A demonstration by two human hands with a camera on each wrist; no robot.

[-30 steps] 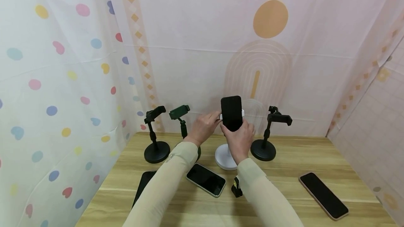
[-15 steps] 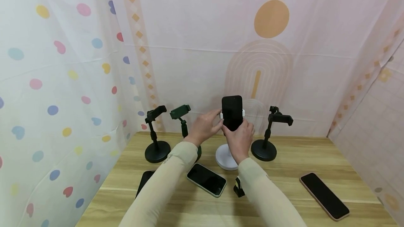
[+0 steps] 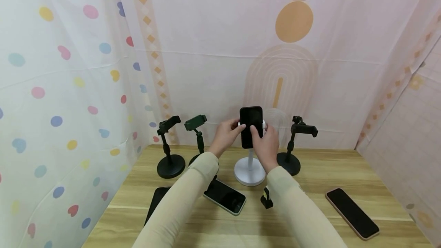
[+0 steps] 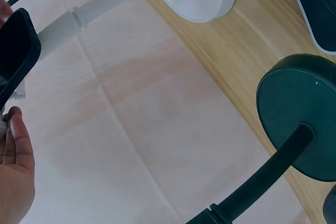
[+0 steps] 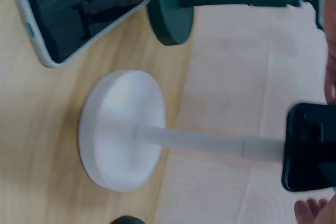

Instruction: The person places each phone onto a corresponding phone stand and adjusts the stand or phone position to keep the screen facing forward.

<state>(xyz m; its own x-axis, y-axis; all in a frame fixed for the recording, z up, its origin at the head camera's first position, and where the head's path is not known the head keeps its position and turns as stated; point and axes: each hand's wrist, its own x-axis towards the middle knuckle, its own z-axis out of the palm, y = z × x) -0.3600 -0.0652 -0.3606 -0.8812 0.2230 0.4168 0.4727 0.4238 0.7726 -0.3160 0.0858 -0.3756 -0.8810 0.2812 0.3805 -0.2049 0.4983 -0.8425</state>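
Upright black phone (image 3: 250,117): centre of the clock positions given below, 12 o'clock being the top of the head view; stands long side vertical before the clamp (image 3: 264,124) of the white stand (image 3: 249,175), whose pale ends show at its 9 and 3 o'clock edges.
Spotted curtain (image 3: 79,106): 9 to 10 o'clock; white cloth with coloured dots and hearts.
Flat black phone (image 3: 155,202): 8 o'clock; lies on the wooden table (image 3: 344,163), partly hidden by the left sleeve (image 3: 179,206).
Left black stand (image 3: 171,166): between 8 and 9 o'clock; round base, holder tilted.
Green stand (image 3: 195,123): 9 o'clock; holder tilted, base partly behind the left sleeve.
Left hand (image 3: 224,137): between 8 and 9 o'clock; pinches the phone's left edge, thumb in front, fingertips by the clamp. Which part takes the pressure cannot be told.
Pale-edged phone (image 3: 225,197): 7 o'clock; flat on the table, screen up, near the white base.
White stem: 6 o'clock; rises from a round base to behind the phone. Clamp tightness cannot be told.
Right hand (image 3: 266,146): between 4 and 5 o'clock; pinches the phone's right side, thumb on its front, fingers behind.
Right black stand (image 3: 304,129): 3 o'clock; upright, base partly behind the right hand.
Pink-edged phone (image 3: 352,213): 4 o'clock; flat, screen up, well apart.
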